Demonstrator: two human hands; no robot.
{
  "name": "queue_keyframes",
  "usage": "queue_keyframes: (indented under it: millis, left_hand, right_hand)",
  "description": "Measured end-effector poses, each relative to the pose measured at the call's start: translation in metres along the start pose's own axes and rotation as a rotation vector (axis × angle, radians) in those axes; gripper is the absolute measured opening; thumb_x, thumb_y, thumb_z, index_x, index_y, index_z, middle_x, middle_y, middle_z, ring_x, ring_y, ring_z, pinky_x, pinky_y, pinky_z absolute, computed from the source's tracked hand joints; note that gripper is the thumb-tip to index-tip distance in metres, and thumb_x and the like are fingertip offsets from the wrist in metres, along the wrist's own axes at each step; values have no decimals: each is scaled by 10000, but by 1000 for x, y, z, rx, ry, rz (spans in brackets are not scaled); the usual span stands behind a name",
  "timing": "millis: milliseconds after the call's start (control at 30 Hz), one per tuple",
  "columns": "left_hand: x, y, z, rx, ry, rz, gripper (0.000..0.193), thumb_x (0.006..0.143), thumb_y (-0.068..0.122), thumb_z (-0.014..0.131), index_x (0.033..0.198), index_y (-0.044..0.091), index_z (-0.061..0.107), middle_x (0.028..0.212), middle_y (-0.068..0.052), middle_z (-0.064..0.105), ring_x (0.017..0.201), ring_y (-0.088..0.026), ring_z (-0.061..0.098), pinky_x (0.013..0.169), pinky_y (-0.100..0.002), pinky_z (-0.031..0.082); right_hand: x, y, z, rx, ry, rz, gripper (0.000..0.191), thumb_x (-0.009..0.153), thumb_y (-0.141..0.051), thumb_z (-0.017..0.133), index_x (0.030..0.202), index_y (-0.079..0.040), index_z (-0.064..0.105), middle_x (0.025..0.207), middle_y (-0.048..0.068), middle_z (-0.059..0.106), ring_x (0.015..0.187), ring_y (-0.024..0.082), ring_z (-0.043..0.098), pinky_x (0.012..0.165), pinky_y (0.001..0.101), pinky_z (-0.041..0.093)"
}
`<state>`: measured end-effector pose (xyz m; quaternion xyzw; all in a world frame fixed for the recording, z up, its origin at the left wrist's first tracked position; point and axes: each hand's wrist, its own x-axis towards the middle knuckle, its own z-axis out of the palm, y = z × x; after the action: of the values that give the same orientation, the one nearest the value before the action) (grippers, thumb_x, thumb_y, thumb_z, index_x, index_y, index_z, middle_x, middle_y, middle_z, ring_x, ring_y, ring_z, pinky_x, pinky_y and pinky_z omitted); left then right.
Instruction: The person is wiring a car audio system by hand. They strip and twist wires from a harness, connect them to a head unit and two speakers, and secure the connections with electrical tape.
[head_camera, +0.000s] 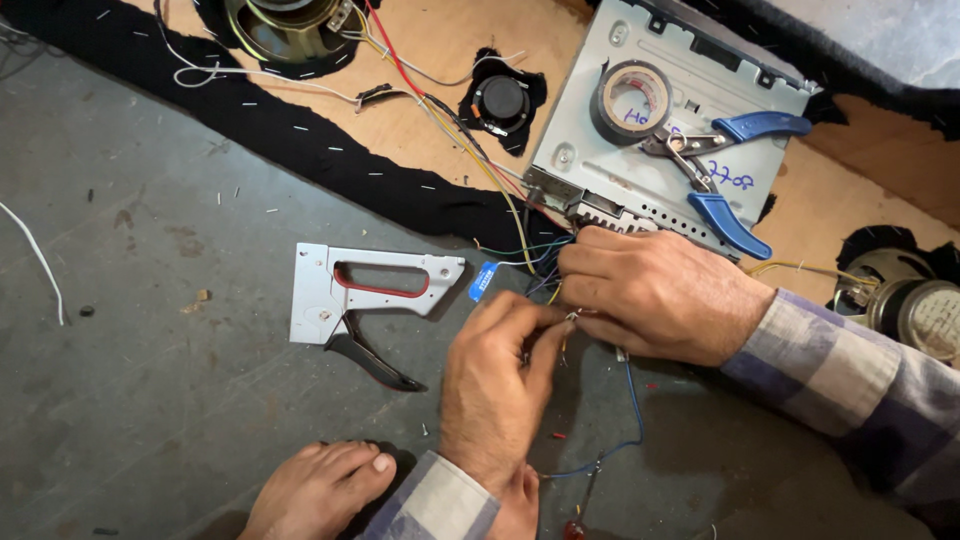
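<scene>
Wires: thin coloured bundle leaving the front edge of the grey metal unit, dropping to the floor between both hands. Ends meet at a small bare tip.

Step in hand, as judged: joining or twisting two wire ends. Next move would call for fine fingertip rotation with the ends kept touching; slack is short.

Left hand: thumb and forefinger closed to a tight pinch on the wire tip, other fingers curled.
Right hand: closed loosely over the bundle just beside the unit's edge, fingertips meeting the left's at the tip. Exactly which strands it holds, cannot tell.

Blue wire trails off toward the near edge of the floor.

Around: staple gun left of the hands, lying flat. On the unit's top: tape roll, blue-handled pliers. Small speaker set in the wooden board behind. Bare foot at near edge.
</scene>
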<state>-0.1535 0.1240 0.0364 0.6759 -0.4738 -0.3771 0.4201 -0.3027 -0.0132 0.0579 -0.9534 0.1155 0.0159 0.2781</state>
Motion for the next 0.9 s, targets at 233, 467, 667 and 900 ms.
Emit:
queue_keyframes:
  millis: [233,467,667,900]
  left_hand:
    - [6,2,-4,-31,-37,-60,92,846,101,755,885,18,750,820,-92,688,698,-257,678,628,-363,513]
    - [8,-1,-7,-64,-67,-70,94,852,97,759,887,10,750,824,-94,699,668,-241,696,599,-348,531]
    - [7,-9,-5,-22,-67,-10,109,838,108,773,888,13,751,838,-99,698,699,-238,689,625,-344,531]
    - [5,-7,-5,-54,-75,-54,126,849,129,774,873,17,722,821,-93,668,689,-231,662,613,-351,518]
  right_hand:
    - [-5,0,0,-80,160,-129,252,775,-173,751,956,-23,658,916,85,620,828,284,617,667,416,531]
    - [-10,0,0,-99,196,-184,198,831,-174,749,938,-29,668,970,81,659,849,267,624,706,403,530]
    - [-11,0,-1,-91,142,-176,350,672,-91,700,1011,-6,703,1018,107,691,903,292,652,738,413,543]
    - [5,0,-8,219,-78,153,174,817,-133,688,958,-32,702,878,124,704,871,342,680,723,436,540]
